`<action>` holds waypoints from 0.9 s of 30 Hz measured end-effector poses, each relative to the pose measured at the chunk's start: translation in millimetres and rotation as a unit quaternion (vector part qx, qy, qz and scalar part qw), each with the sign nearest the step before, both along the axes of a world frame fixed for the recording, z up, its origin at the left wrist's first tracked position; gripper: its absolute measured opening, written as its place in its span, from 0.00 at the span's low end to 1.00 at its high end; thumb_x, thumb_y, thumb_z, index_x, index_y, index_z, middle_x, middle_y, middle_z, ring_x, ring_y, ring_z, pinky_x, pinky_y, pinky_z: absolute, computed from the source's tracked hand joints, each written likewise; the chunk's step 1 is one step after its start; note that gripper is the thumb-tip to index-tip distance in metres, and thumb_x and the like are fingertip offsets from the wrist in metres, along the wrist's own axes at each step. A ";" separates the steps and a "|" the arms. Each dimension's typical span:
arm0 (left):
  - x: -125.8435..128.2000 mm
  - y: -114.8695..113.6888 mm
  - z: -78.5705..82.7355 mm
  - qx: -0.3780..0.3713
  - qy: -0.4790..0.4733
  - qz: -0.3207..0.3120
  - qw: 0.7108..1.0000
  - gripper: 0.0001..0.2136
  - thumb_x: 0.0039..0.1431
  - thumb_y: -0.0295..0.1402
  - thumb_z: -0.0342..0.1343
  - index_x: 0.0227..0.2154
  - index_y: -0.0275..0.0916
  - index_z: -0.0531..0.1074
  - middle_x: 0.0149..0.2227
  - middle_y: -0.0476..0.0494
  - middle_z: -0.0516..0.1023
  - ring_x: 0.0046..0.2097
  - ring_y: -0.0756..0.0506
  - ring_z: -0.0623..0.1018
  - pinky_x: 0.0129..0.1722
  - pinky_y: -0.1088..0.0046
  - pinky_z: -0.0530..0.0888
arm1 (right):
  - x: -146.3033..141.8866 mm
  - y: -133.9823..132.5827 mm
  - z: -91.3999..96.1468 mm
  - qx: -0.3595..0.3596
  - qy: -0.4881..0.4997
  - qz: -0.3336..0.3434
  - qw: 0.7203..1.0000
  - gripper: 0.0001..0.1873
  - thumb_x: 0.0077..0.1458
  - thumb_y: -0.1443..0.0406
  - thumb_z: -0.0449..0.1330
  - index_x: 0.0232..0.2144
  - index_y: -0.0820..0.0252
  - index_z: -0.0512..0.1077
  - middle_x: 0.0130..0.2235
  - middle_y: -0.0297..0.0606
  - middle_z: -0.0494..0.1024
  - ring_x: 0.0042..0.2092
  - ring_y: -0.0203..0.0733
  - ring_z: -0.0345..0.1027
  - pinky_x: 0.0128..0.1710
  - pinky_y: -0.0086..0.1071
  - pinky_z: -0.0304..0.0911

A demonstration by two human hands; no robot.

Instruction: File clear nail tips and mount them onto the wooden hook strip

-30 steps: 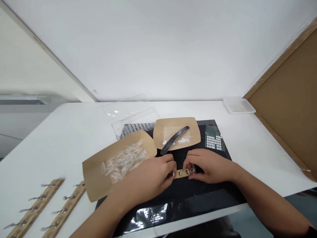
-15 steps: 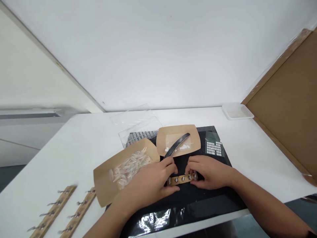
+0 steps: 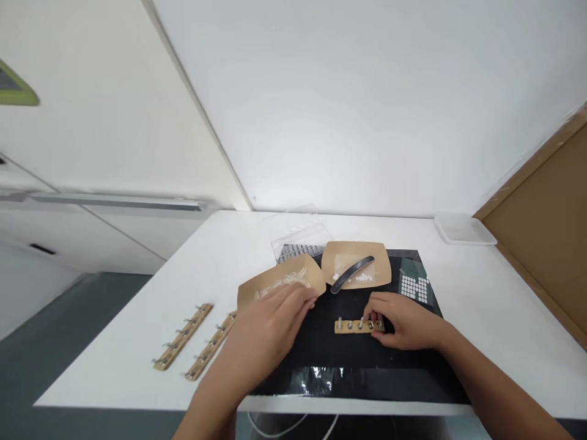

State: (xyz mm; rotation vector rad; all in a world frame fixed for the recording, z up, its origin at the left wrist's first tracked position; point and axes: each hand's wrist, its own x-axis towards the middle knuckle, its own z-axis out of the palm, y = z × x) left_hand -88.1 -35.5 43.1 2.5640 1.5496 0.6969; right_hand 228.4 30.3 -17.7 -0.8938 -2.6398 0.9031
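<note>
On the black mat (image 3: 321, 360) lies a short wooden strip (image 3: 343, 327) with a row of metal pegs or clips. A clear piece stands upright at its left end. My right hand (image 3: 403, 321) is closed on the strip's right end, thumb at the near side and fingers over the top. My left hand (image 3: 270, 330) is at the near edge of the left paper tray (image 3: 250, 292), which holds a heap of clear plastic pieces (image 3: 288, 280). Its fingers are bent and pressed together; whatever is in them is hidden and slightly blurred.
A second paper tray (image 3: 332, 253) holds small white bits, with a dark curved stick (image 3: 351, 274) lying across it. Two wooden strips with clips (image 3: 183, 336) lie at left. A sheet of white dots (image 3: 415, 288), a clear plastic box (image 3: 463, 231) and a cardboard panel (image 3: 545, 214) are at right.
My left hand has let go of the strip's left end and moved left to the tray of clear pieces. My right hand stays on the strip. The view has swung left.
</note>
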 end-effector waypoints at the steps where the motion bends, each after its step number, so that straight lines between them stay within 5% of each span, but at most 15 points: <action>1: -7.8 -15.1 -8.2 0.012 -0.037 0.032 0.999 0.10 0.78 0.33 0.45 0.51 0.44 0.71 0.45 0.43 0.83 0.46 0.42 0.82 0.44 0.66 0.77 | -0.1 -0.3 0.0 0.002 -0.002 -0.003 1.000 0.15 0.55 0.71 0.66 0.45 0.56 0.75 0.43 0.37 0.77 0.42 0.42 0.72 0.44 0.36 0.67; 6: -43.8 -80.7 -72.8 0.020 -0.121 0.245 0.962 0.17 0.72 0.24 0.43 0.58 0.46 0.62 0.47 0.41 0.82 0.49 0.41 0.83 0.51 0.62 0.79 | 1.7 -1.7 3.8 0.009 -0.024 -0.010 1.000 0.16 0.55 0.69 0.67 0.46 0.55 0.74 0.43 0.37 0.78 0.43 0.44 0.73 0.45 0.38 0.67; 11: -62.7 -107.3 -105.6 -0.007 -0.090 0.309 0.947 0.11 0.61 0.20 0.45 0.38 0.45 0.65 0.36 0.46 0.81 0.41 0.42 0.83 0.43 0.65 0.80 | 9.8 -2.6 16.3 0.012 -0.002 -0.011 1.000 0.23 0.52 0.58 0.74 0.48 0.55 0.73 0.45 0.38 0.78 0.44 0.45 0.73 0.45 0.38 0.68; 17: -60.9 -73.9 -77.8 -0.056 -0.088 0.377 0.920 0.06 0.69 0.30 0.44 0.38 0.44 0.65 0.31 0.46 0.81 0.31 0.43 0.80 0.32 0.68 0.74 | 17.6 8.3 16.6 0.136 0.054 -0.050 0.988 0.12 0.70 0.55 0.61 0.40 0.56 0.75 0.37 0.38 0.79 0.38 0.43 0.72 0.42 0.37 0.64; 22: -57.0 -9.3 -38.0 -0.093 0.083 0.208 0.970 0.16 0.70 0.37 0.45 0.52 0.39 0.74 0.52 0.34 0.81 0.53 0.34 0.79 0.50 0.58 0.75 | 22.0 19.8 4.8 0.238 0.052 -0.082 0.966 0.14 0.74 0.56 0.56 0.38 0.57 0.75 0.34 0.37 0.80 0.35 0.42 0.71 0.41 0.38 0.60; 25: -51.0 26.2 -27.5 -0.152 0.148 0.152 0.965 0.22 0.68 0.42 0.51 0.60 0.42 0.74 0.58 0.32 0.77 0.60 0.33 0.74 0.55 0.58 0.74 | 24.1 23.9 0.9 0.252 0.066 -0.099 0.960 0.15 0.74 0.56 0.56 0.38 0.58 0.75 0.34 0.38 0.81 0.36 0.42 0.71 0.42 0.38 0.60; 27: -46.5 44.8 -27.0 -0.183 0.163 0.140 0.959 0.22 0.62 0.43 0.58 0.56 0.44 0.79 0.58 0.34 0.79 0.58 0.32 0.76 0.54 0.59 0.75 | 25.0 25.6 0.1 0.255 0.071 -0.107 0.958 0.15 0.74 0.56 0.56 0.38 0.58 0.75 0.34 0.38 0.81 0.36 0.43 0.71 0.43 0.38 0.59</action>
